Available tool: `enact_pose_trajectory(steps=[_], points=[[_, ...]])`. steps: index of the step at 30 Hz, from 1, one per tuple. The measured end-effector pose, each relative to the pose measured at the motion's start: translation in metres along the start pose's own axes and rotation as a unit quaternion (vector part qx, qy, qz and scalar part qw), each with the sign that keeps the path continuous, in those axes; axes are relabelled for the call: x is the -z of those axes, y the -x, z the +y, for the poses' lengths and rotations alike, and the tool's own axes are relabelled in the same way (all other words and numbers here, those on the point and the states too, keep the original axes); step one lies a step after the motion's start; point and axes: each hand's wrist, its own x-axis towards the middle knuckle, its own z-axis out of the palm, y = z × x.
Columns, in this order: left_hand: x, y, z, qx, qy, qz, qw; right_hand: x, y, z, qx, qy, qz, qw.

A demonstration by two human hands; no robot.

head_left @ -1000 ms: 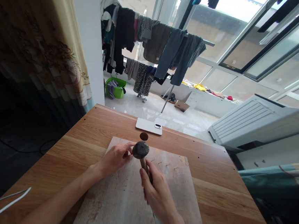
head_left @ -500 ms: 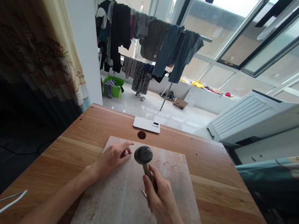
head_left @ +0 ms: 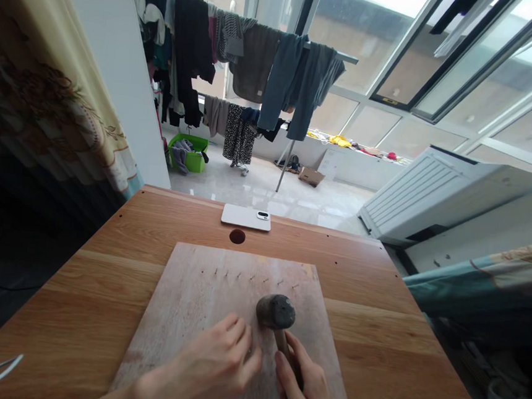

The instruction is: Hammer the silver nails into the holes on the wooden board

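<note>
- Over the right half of the board [head_left: 190,317], one dark-headed hammer [head_left: 276,311] points its head toward the far edge; whether it touches the wood cannot be told.
- Around the hammer's handle, the right hand [head_left: 308,383] has its fingers closed, just below the head.
- Just left of the hammer, the left hand [head_left: 219,357] has curled fingers; whether they pinch anything is hidden.
- Near the board's far edge, seven thin nails [head_left: 252,279] stick up in a row reaching toward the far right corner, beyond both hands' fingers and apart from them.
- Between the right fingers and the nails sits the hammer's head; both hands cover parts of the board.
- On the wooden surface [head_left: 397,347], one round hole [head_left: 237,237] shows just past the board, with one white phone [head_left: 246,217] lying beside it at the far edge.
- Beyond that edge, one green basket [head_left: 195,162] stands on the floor near hanging clothes [head_left: 254,65].
</note>
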Motion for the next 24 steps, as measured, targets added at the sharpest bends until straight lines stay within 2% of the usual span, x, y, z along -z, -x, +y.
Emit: enact_pose_trajectory(steps=[3,7,10,13,15,17,18,20,22,24], points=[[-0.007,-0.005,0.006,-0.021,-0.045,0.008,0.999,-0.002,0.000,0.002,0.008,-0.012,0.004,1.000],[-0.011,-0.008,0.011,-0.029,-0.053,0.011,0.998,0.002,-0.005,0.002,0.044,-0.012,0.000,0.999],[-0.005,-0.009,0.012,-0.034,-0.027,0.005,0.999,0.002,-0.007,0.006,0.070,-0.014,0.020,0.997],[0.009,-0.004,-0.003,-0.032,0.039,-0.011,0.999,-0.003,-0.004,0.014,0.045,-0.010,0.067,0.997],[0.018,0.006,-0.023,0.019,0.098,-0.029,0.995,-0.007,-0.001,0.019,0.025,0.002,0.092,0.995],[0.020,0.021,-0.049,0.119,0.152,0.016,0.981,-0.008,0.000,0.021,0.019,0.012,0.110,0.994],[0.019,0.030,-0.062,0.171,0.184,0.065,0.966,-0.008,0.000,0.021,0.022,0.013,0.116,0.993],[0.012,0.046,-0.088,0.285,0.239,0.141,0.917,-0.007,0.000,0.017,0.029,0.008,0.112,0.993],[0.003,0.059,-0.107,0.373,0.258,0.179,0.873,-0.006,-0.002,0.013,0.032,-0.004,0.096,0.995],[-0.004,0.066,-0.117,0.407,0.272,0.187,0.852,-0.006,-0.003,0.010,0.025,-0.011,0.085,0.996]])
